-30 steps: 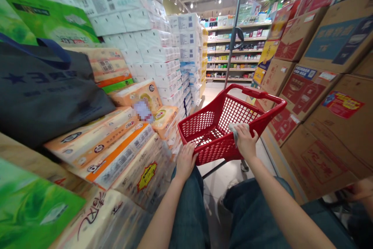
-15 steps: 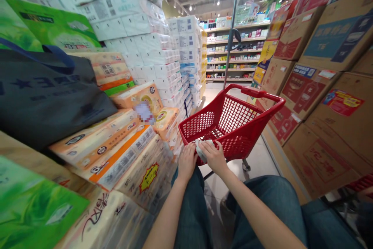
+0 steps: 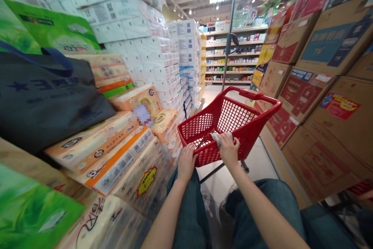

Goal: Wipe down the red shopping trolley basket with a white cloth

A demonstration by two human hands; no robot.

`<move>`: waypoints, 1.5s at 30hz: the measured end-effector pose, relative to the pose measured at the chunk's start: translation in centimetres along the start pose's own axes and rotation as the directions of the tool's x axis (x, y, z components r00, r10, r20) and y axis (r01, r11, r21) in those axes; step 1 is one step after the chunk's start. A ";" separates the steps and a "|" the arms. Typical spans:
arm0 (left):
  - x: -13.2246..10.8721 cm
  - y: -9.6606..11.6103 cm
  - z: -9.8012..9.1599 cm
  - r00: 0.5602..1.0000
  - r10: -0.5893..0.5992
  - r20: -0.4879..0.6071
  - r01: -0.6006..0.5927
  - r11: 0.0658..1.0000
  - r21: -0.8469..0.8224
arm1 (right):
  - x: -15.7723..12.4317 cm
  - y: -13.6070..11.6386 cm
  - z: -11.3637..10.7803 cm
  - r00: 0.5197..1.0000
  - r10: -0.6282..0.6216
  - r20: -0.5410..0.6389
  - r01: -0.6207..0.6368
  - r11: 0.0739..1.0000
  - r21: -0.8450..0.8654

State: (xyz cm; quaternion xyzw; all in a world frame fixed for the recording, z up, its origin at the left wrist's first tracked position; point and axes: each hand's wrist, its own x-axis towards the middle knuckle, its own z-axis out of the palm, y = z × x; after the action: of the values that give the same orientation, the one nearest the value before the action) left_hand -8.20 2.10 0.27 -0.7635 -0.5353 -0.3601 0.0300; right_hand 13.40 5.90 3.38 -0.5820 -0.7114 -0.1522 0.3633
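Note:
A red plastic shopping basket on wheels (image 3: 230,117) stands right in front of me, its mesh walls empty as far as I can see. My left hand (image 3: 186,162) grips the near rim at its left corner. A little to the right, my right hand (image 3: 227,149) is shut on a white cloth (image 3: 220,138), which presses against the near rim. Part of the cloth is hidden by my fingers. The basket's floor is mostly hidden by its near wall.
Stacked tissue packs (image 3: 116,152) tower along the left, with a dark tote bag (image 3: 49,101) lying on them. Printed cardboard cartons (image 3: 320,124) wall the right side. An aisle floor (image 3: 256,159) runs ahead to shelves of goods (image 3: 233,54), past a metal pole (image 3: 229,35).
My right hand with the cloth has moved rightward along the rim, away from my left hand. My left hand stays on the rim. The view has shifted slightly.

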 end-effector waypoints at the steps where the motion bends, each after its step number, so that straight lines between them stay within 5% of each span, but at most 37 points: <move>1: 0.1 -0.2 0.0 1.000 0.003 0.004 -0.003 1.000 0.003 | -0.8 -2.0 0.7 1.000 -0.018 0.014 0.018 1.000 0.015; 5: 0.1 -0.8 -0.3 1.000 0.011 0.020 -0.011 1.000 0.020 | -3.4 -8.1 2.5 0.985 -0.157 0.073 0.152 0.986 0.070; 8: 0.1 -1.0 -0.9 0.999 0.020 0.026 -0.021 0.999 0.030 | -3.5 -8.7 2.3 0.958 -0.274 0.089 0.265 0.959 0.106; 12: 0.0 -0.9 -1.5 0.998 0.054 0.035 -0.055 0.998 0.026 | -1.1 -3.1 -0.2 0.925 -0.357 0.128 0.347 0.933 0.096; 17: 0.0 -0.7 -1.5 0.999 0.051 0.006 -0.052 0.998 0.024 | 3.0 6.2 -3.1 0.975 -0.196 0.104 0.203 0.978 -0.057; 20: 0.2 -0.6 -1.1 0.999 0.043 0.003 -0.043 0.999 0.024 | 3.7 7.2 -3.1 0.993 -0.098 0.065 0.104 0.990 -0.091; 25: 0.7 -0.8 -0.4 1.000 0.027 0.001 -0.027 0.999 0.029 | 1.3 0.5 -0.3 0.999 -0.036 0.037 0.037 0.999 -0.033; 29: 1.1 -1.1 -0.2 1.000 0.028 0.014 -0.029 0.999 0.038 | -1.7 -6.3 2.3 0.986 -0.143 0.084 0.139 0.989 0.047; 32: 1.2 -1.3 -0.3 0.999 0.038 0.020 -0.039 0.998 0.045 | -2.6 -8.3 3.0 0.964 -0.250 0.094 0.241 0.966 0.095; 34: 1.2 -1.4 -0.4 0.998 0.055 0.027 -0.057 0.997 0.046 | -2.1 -7.1 2.4 0.938 -0.330 0.108 0.318 0.941 0.117; 37: 1.3 -1.4 -0.5 0.997 0.070 0.026 -0.071 0.997 0.042 | 0.0 -2.2 0.5 0.921 -0.362 0.142 0.351 0.931 0.097; 41: 1.2 -0.9 -0.3 0.998 0.061 0.006 -0.061 0.998 0.026 | 3.2 5.2 -1.5 0.972 -0.204 0.121 0.206 0.979 -0.004; 45: 1.1 0.1 0.2 0.999 0.054 -0.004 -0.054 0.999 0.009 | 4.0 6.1 -1.4 0.995 -0.071 0.071 0.072 0.997 -0.018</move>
State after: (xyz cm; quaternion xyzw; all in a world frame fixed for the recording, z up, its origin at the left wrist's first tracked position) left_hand -7.83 3.08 0.78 -0.7766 -0.5160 -0.3586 0.0443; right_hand 19.39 9.59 5.83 -0.5648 -0.7427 -0.1516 0.3263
